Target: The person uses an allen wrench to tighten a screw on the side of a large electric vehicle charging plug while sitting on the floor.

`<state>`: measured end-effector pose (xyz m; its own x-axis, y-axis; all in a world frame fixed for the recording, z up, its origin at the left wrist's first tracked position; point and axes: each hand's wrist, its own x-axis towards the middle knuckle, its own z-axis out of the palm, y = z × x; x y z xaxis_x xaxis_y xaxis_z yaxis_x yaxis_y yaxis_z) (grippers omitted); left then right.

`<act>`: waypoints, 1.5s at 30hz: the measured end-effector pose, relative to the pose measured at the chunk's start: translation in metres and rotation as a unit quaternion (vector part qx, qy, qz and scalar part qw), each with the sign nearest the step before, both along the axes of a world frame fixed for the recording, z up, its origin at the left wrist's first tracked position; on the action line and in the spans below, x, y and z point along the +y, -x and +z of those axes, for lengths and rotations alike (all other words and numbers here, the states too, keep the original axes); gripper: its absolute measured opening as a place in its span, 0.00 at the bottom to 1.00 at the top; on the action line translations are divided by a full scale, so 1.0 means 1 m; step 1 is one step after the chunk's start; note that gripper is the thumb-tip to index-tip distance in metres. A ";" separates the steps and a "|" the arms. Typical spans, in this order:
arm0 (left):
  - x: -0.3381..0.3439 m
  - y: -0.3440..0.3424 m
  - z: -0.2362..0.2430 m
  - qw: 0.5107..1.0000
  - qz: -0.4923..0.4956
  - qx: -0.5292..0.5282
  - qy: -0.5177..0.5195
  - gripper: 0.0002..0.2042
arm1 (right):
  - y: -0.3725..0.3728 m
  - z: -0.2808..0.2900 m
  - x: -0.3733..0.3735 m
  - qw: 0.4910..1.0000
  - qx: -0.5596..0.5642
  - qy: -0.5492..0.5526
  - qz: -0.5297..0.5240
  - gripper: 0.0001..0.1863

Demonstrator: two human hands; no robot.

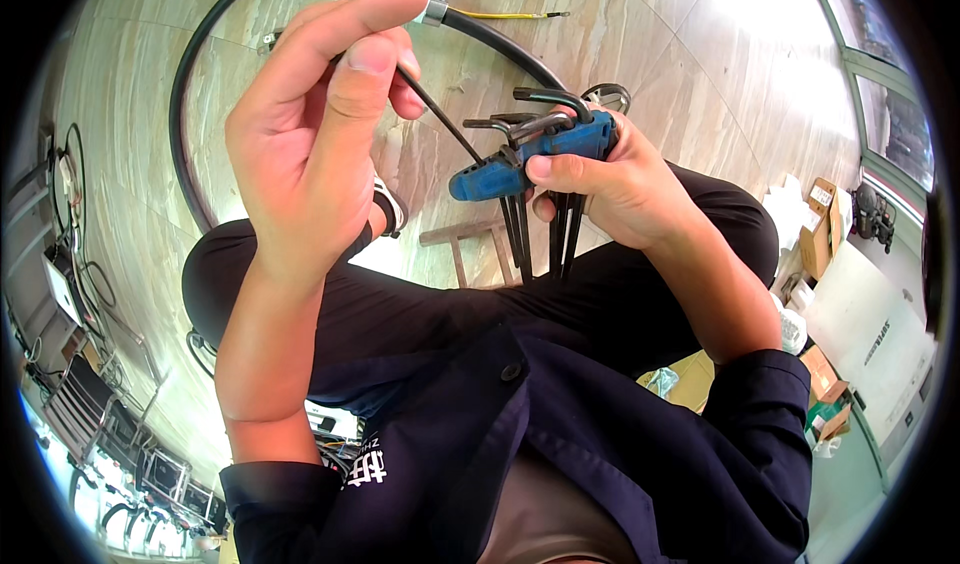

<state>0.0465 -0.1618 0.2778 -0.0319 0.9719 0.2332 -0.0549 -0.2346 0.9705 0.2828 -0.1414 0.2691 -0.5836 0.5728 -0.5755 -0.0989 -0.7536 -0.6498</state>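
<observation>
Your left hand (315,134) is closest to the lens, raised with thumb and fingers pinched shut on the end of one long black steel hex key (440,114), which slants down from your fingertips to the blue plastic holder (530,154). Your right hand (610,179), just to the right of the left, is closed around that holder, thumb pressed on its front face; the holder sits between the two hands. From it, several short bent key ends stick up above your right fingers, and a bundle of straight black hex keys (545,234) hangs below your right thumb.

Your left hand blocks much of what lies behind it. Past both hands, a black bicycle tyre (185,94) curves up and over, partly hidden by your left wrist, with a thin yellow wire (505,14) beyond your left fingertips. Below the hands are your dark trousers (720,214) and dark blue buttoned jacket (600,444). The floor behind is pale stone tile (700,54). Well off to the right of your right forearm stand brown cardboard boxes (820,229).
</observation>
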 end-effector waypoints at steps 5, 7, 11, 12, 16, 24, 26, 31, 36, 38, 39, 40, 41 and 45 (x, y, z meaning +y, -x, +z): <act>-0.003 -0.008 -0.003 0.994 -0.028 -0.024 0.102 0.12 | 0.000 -0.001 -0.001 0.998 -0.006 -0.036 0.042 0.08; -0.006 -0.011 -0.003 0.990 -0.020 -0.042 0.131 0.09 | 0.000 0.001 -0.002 0.999 -0.001 -0.017 0.028 0.08; -0.009 -0.012 -0.001 0.985 -0.057 -0.032 0.158 0.07 | 0.000 0.001 0.001 0.999 -0.017 -0.034 -0.010 0.08; -0.009 -0.012 0.000 0.984 -0.073 -0.022 0.162 0.07 | 0.000 0.001 0.003 0.999 -0.015 -0.036 -0.017 0.08; -0.008 -0.007 0.001 0.970 -0.136 0.001 0.203 0.08 | 0.000 0.008 0.007 0.998 0.000 -0.039 -0.051 0.09; -0.007 -0.004 0.008 0.955 -0.157 0.012 0.252 0.08 | -0.003 0.003 0.005 0.996 -0.007 -0.072 -0.047 0.08; -0.006 0.001 0.006 0.947 -0.185 0.034 0.261 0.07 | -0.002 0.003 0.004 0.995 -0.011 -0.083 -0.045 0.08; -0.006 -0.002 0.006 0.959 -0.134 0.001 0.249 0.05 | -0.005 0.001 0.003 0.989 -0.051 -0.138 -0.008 0.08; -0.004 0.004 0.004 0.984 -0.075 -0.069 0.146 0.05 | -0.001 0.006 0.003 0.988 -0.050 -0.142 0.016 0.09; -0.004 0.002 0.004 0.986 -0.069 -0.081 0.131 0.06 | 0.000 0.007 0.003 0.987 -0.050 -0.149 0.019 0.10; -0.004 0.002 0.004 0.986 -0.065 -0.091 0.123 0.06 | 0.000 0.007 0.002 0.988 -0.049 -0.144 0.020 0.10; -0.004 0.002 0.004 0.986 -0.061 -0.102 0.115 0.06 | 0.000 0.006 0.001 0.989 -0.048 -0.139 0.021 0.10; -0.005 0.002 0.005 0.986 -0.053 -0.112 0.116 0.06 | 0.001 0.005 0.000 0.990 -0.046 -0.134 0.022 0.10; -0.002 0.010 0.011 0.983 -0.029 -0.141 0.110 0.07 | -0.001 0.001 -0.001 0.987 -0.072 -0.141 0.028 0.09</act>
